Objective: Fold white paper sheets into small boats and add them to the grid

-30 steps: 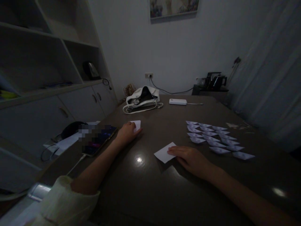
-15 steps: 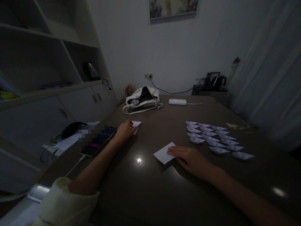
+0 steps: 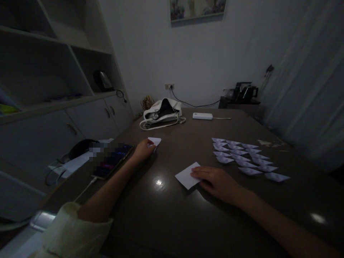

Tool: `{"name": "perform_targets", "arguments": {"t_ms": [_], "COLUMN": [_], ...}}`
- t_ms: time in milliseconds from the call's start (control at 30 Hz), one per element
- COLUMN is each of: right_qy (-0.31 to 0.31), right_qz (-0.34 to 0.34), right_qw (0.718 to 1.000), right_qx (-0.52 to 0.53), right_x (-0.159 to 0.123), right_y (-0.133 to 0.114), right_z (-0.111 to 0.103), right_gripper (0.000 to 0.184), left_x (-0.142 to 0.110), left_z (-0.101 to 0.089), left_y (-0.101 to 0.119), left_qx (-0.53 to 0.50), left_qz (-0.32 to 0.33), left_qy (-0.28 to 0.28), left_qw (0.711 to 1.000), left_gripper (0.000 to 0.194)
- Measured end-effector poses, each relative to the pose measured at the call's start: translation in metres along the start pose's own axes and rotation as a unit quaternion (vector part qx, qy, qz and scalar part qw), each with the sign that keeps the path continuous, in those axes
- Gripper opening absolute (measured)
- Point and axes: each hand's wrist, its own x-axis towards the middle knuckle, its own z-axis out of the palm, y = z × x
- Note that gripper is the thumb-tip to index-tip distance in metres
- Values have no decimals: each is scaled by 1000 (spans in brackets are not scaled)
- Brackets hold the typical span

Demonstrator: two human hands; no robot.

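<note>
My left hand is closed on white folded paper at the middle left of the table, its fingertips pinching the near edge. Whether that is one piece or a few together I cannot tell. Closer in, my right hand grips the right corner of a white paper square, fingers on top and thumb low at the edge. The square looks folded and lies tilted on or just above the tabletop. To the right of it, several white folded paper boats stand in rows.
A phone with a charging cable lies beside my left forearm. At the far side are a white handbag and a white power bank. Small paper scraps lie near the right edge of the brown table.
My left hand has shifted very slightly left, and the paper in it is turned a little. My right hand and its paper square are practically still.
</note>
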Motion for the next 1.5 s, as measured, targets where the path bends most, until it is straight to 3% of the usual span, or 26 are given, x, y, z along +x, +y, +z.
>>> {"name": "perform_targets", "arguments": {"t_ms": [167,300,400,467,533,633,733,867,1067,1200,1367,1500], "right_qy": [4,28,64,93,122,153,152,137,130,105,185,148], "right_qz": [3,24,84,143,193,247,278,294,282,248,225,161], "right_qw": [1000,996,987,972,943,889,844,821,839,878,921,954], "right_qx": [19,85,120,159,241,354,432,471,446,395,258,205], "right_x": [1,4,6,8,10,10,10,12,13,13,13,9], "right_y": [-4,-6,-4,-2,2,7,8,5,4,3,-1,-2], "right_z": [-2,-4,-6,-7,-5,1,7,9,9,9,0,-5], "right_gripper": [29,27,30,39,41,44,42,38,35,25,8,10], "left_x": [-1,-11,-27,-39,-50,-59,-58,-56,-60,-60,-59,-60], "left_z": [2,0,-4,-5,-3,4,13,20,20,19,18,17], "left_y": [1,13,29,42,53,64,65,64,69,67,63,63], "left_qx": [-11,-36,-89,-198,-263,-316,-335,-340,-298,-260,-183,-145], "left_qz": [36,127,222,288,283,252,213,205,230,239,316,369], "left_qy": [2,-16,-90,-187,-235,-290,-294,-286,-276,-258,-219,-198], "left_qw": [999,991,967,918,892,867,869,872,884,899,905,897], "left_gripper": [33,31,27,34,42,36,30,24,18,16,12,8]}}
